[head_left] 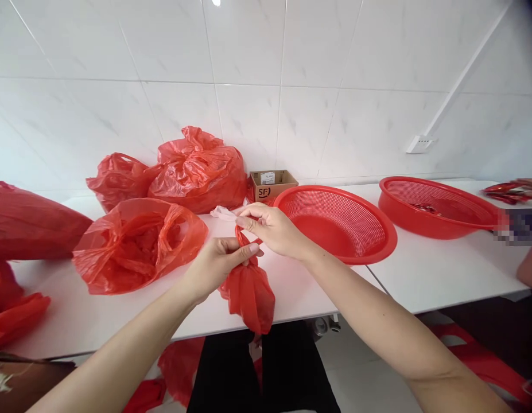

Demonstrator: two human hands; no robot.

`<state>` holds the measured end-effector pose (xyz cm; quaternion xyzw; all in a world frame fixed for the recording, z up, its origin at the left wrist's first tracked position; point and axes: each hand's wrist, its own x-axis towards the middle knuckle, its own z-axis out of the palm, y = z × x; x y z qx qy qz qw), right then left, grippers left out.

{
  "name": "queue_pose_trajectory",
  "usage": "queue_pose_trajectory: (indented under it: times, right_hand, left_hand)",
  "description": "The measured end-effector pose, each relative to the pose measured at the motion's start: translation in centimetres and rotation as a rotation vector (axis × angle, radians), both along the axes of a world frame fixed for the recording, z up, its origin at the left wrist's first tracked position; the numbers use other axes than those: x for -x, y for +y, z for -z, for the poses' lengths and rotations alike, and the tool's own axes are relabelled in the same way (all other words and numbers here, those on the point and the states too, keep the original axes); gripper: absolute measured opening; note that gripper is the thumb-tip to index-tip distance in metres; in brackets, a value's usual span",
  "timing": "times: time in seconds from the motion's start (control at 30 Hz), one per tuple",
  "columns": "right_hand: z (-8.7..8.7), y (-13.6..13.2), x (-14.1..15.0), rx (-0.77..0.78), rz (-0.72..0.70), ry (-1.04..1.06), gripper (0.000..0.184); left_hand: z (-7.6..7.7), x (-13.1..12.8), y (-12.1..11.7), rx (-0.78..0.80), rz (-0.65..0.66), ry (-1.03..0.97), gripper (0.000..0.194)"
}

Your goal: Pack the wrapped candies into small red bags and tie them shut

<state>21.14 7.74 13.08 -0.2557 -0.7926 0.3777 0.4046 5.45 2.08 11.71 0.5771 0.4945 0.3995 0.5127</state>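
Between my hands hangs a small red plastic bag (251,295), its neck gathered and twisted, its body drooping over the table's front edge. My left hand (220,261) pinches the gathered neck from the left with thumb and fingers. Just above it, my right hand (268,226) is closed on the twisted top of the same bag. A crumpled whitish piece of plastic (224,213) lies on the table behind my fingers. What the bag contains cannot be made out.
An open red bag (139,246) lies at left, with full red bags (201,172) behind. A cardboard box (272,183) stands by the wall. Right are a red perforated basket (334,223) and a second basket (438,226) near another person's hand (530,186). The white table (300,292) has a seam.
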Motion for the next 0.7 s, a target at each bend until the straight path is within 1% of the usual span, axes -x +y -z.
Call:
queue_pose_trajectory:
  times: [0.1, 0.17, 0.23, 0.3, 0.37, 0.4, 0.47, 0.57, 0.6, 0.63, 0.7]
  right_hand:
    - [1.0, 0.3, -0.5, 0.028, 0.004, -0.151, 0.018]
    - [1.0, 0.2, -1.0, 0.005, 0.050, -0.176, 0.016]
    - [0.6, -0.4, -1.5, -0.042, 0.142, -0.087, 0.014]
    - [0.1, -1.5, -1.7, -0.052, 0.221, 0.029, 0.009]
    - [-0.1, -3.0, -1.7, -0.018, 0.233, 0.110, 0.007]
    - [0.2, -3.8, -1.7, 0.010, 0.222, 0.134, 0.008]
    - [1.1, -5.0, -1.5, 0.093, 0.174, 0.137, 0.009]
    - [2.8, -5.8, -1.5, 0.236, 0.108, 0.060, 0.009]
    - [3.1, -5.7, -1.5, 0.240, 0.115, 0.031, 0.010]
    - [3.4, -5.6, -1.5, 0.203, 0.143, 0.011, 0.011]
    - [3.6, -5.1, -1.6, 0.051, 0.220, 0.006, 0.017]
  left_hand:
    - [0.1, 0.4, 0.2, -0.038, -0.009, -0.067, 0.039]
    - [0.3, 0.6, 0.2, -0.058, -0.011, -0.094, 0.035]
    - [0.5, 0.7, 0.0, -0.087, -0.038, -0.119, 0.027]
    - [0.5, 0.6, -0.3, -0.154, -0.095, -0.103, 0.026]
    - [0.3, 0.7, -0.5, -0.222, -0.144, -0.068, 0.027]
    - [0.1, 0.8, -0.6, -0.240, -0.149, -0.059, 0.025]
    - [-0.2, 1.1, -0.8, -0.228, -0.120, -0.070, 0.020]
    - [-0.3, 1.8, -1.1, -0.229, -0.018, -0.079, 0.011]
    - [-0.3, 1.9, -1.2, -0.254, 0.014, -0.071, 0.008]
    - [-0.3, 2.1, -1.2, -0.291, 0.038, -0.052, 0.006]
    - [-0.3, 2.2, -1.3, -0.372, 0.058, 0.008, 0.005]
